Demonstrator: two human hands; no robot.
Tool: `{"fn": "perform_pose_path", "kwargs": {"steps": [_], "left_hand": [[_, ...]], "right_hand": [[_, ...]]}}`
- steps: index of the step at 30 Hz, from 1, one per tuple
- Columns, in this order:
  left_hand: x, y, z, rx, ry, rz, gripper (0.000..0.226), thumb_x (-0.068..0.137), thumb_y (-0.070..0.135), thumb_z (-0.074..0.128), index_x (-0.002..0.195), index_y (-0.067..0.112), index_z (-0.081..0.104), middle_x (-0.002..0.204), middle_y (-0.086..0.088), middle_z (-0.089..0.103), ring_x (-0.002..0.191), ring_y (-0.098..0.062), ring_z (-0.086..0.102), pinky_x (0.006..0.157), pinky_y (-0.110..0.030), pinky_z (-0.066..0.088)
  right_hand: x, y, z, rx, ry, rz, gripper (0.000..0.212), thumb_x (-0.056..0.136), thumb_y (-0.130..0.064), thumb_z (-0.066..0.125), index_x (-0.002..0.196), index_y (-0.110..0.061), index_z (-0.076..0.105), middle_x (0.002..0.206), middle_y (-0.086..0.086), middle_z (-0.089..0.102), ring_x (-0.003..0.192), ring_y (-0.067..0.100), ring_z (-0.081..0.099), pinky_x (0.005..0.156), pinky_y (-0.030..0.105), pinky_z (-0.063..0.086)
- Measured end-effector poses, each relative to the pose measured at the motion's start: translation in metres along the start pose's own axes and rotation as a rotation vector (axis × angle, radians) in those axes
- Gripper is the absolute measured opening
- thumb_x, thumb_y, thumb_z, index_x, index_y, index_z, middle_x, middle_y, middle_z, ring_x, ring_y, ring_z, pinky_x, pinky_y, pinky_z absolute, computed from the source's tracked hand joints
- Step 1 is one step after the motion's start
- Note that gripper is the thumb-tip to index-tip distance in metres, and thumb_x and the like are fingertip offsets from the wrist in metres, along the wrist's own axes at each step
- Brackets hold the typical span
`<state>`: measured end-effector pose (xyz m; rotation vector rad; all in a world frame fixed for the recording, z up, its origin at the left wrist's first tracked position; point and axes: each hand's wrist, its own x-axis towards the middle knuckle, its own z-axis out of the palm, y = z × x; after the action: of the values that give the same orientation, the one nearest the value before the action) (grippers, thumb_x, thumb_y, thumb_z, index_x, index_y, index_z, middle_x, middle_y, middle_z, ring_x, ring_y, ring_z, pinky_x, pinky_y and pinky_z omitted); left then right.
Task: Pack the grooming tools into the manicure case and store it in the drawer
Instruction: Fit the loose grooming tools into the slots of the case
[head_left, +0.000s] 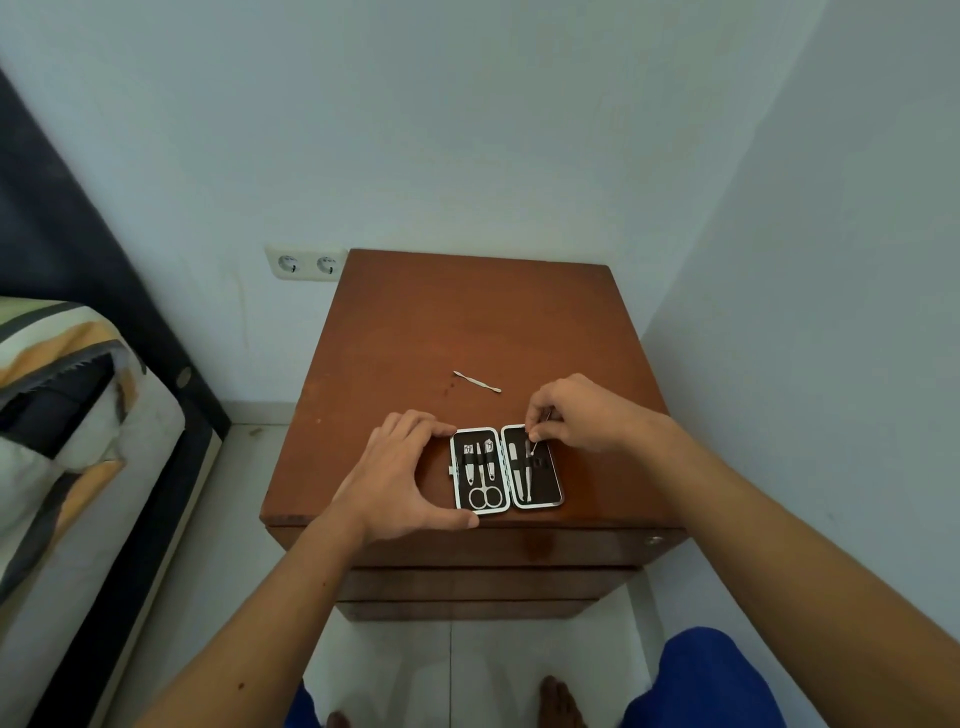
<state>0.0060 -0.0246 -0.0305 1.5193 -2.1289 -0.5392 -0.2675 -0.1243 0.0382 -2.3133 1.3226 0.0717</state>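
The manicure case (506, 470) lies open and flat near the front edge of the desk (415, 332), both halves facing up. In its left half sit two nail clippers (469, 462), a slim file between them, and a pair of scissors (487, 496) at the front end. In its right half lie tweezers (519, 475) and a thin pointed tool (531, 452) tucked under the elastic band.

The right hand (582, 413) is at the far right corner of the case, thumb and forefinger pinching the top end of that thin tool, so the tool runs from the grip down into the right half of the case. The rest of its fingers are curled above the desk, just behind the case.

The left hand (402, 470) holds the case from its left side: fingertips hooked on the far left corner, thumb pressed at the front left corner, the palm arched over the desk beside it.

One more tool, a double-ended cuticle pusher (477, 382), lies loose on the desk beyond the case, apart from both hands and slanted.

Below the case, the front of the desk shows stacked drawers (483, 582), all closed. Left of the desk are a double wall socket (306, 264) and a bed (67, 426) with patterned bedding; the person's bare feet stand on the tiled floor in front.
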Motion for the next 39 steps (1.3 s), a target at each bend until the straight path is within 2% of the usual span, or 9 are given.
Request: {"fn": "perform_pose_path", "kwargs": {"steps": [3,7,11,16,19,24,29,39], "left_hand": [[0.0,0.0,0.0,0.003,0.002,-0.001,0.111,0.051,0.086,0.083,0.143,0.032,0.053,0.132,0.02,0.046,0.122,-0.006,0.04,0.109,-0.028,0.036],[0.0,0.0,0.0,0.009,-0.001,-0.002,0.112,0.051,0.089,0.082,0.143,0.032,0.052,0.133,0.02,0.046,0.122,-0.006,0.04,0.109,-0.029,0.037],[0.0,0.0,0.0,0.009,0.002,0.001,0.112,0.05,0.088,0.082,0.143,0.032,0.053,0.132,0.019,0.046,0.122,-0.005,0.039,0.109,-0.029,0.036],[0.0,0.0,0.0,0.001,0.007,0.003,0.112,0.05,0.088,0.082,0.143,0.032,0.053,0.132,0.02,0.046,0.122,-0.006,0.04,0.11,-0.029,0.036],[0.001,-0.001,0.0,0.002,0.006,0.004,0.112,0.05,0.088,0.082,0.143,0.032,0.053,0.132,0.019,0.046,0.123,-0.006,0.04,0.111,-0.03,0.036],[0.0,0.0,0.0,0.0,0.004,0.003,0.112,0.051,0.088,0.083,0.143,0.032,0.053,0.134,0.02,0.046,0.123,-0.005,0.039,0.11,-0.029,0.036],[0.0,0.0,0.0,0.007,-0.001,-0.002,0.112,0.052,0.088,0.083,0.143,0.032,0.052,0.135,0.019,0.046,0.123,-0.006,0.039,0.109,-0.031,0.037],[-0.001,0.002,-0.001,0.007,0.004,-0.004,0.11,0.052,0.086,0.082,0.143,0.031,0.053,0.134,0.018,0.046,0.122,-0.006,0.04,0.109,-0.032,0.038]], "right_hand": [[0.002,0.0,0.0,0.075,0.033,0.011,0.024,0.087,-0.024,0.084,0.106,-0.023,0.07,0.094,-0.009,0.07,0.087,0.007,0.066,0.082,0.028,0.057],[0.008,-0.001,-0.001,0.129,0.026,0.011,0.045,0.079,-0.016,0.09,0.116,-0.023,0.064,0.095,-0.005,0.07,0.085,0.014,0.068,0.081,0.031,0.059],[0.011,0.0,0.001,0.169,0.029,0.006,0.053,0.075,-0.011,0.092,0.12,-0.021,0.065,0.099,-0.004,0.068,0.083,0.016,0.071,0.081,0.034,0.062],[0.01,0.006,0.005,0.041,0.098,-0.002,0.059,0.074,-0.03,0.094,0.126,-0.017,0.069,0.105,-0.006,0.065,0.082,0.01,0.065,0.079,0.027,0.058],[0.008,0.009,0.007,0.084,0.134,0.054,0.054,0.072,-0.034,0.094,0.12,-0.017,0.075,0.099,-0.008,0.068,0.081,0.009,0.065,0.073,0.021,0.054],[0.003,0.01,0.016,0.161,0.202,0.095,0.048,0.069,-0.035,0.096,0.111,-0.02,0.079,0.092,-0.009,0.071,0.082,0.011,0.068,0.077,0.029,0.06],[-0.003,0.012,0.022,0.204,0.245,0.067,0.04,0.069,-0.035,0.096,0.103,-0.022,0.079,0.091,-0.008,0.07,0.081,0.012,0.067,0.076,0.03,0.06],[-0.02,0.017,0.043,0.232,0.34,-0.021,0.042,0.079,-0.034,0.089,0.117,-0.022,0.079,0.099,-0.014,0.06,0.079,0.009,0.06,0.076,0.023,0.054]]}}
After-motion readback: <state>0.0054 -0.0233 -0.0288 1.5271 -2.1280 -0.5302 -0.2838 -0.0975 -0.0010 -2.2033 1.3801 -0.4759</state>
